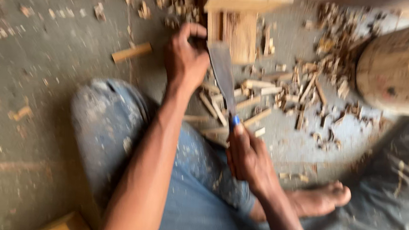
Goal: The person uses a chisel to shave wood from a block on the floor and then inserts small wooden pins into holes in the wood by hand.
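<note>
Two hands, right hand [249, 159] gripping knife [224, 78], left hand [185, 61] clasping its blade top

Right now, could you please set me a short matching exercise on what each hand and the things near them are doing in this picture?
Things:
1. left hand
2. right hand
3. wood chips
4. bare foot

Places or states:
A. scattered over the grey floor
B. grips the blue-marked handle of the broad blade
C. rests at the lower right, beside the denim knee
D. holds a wooden piece by the blade's upper end

Pairs: 1-D, 2-B, 3-A, 4-C
</note>
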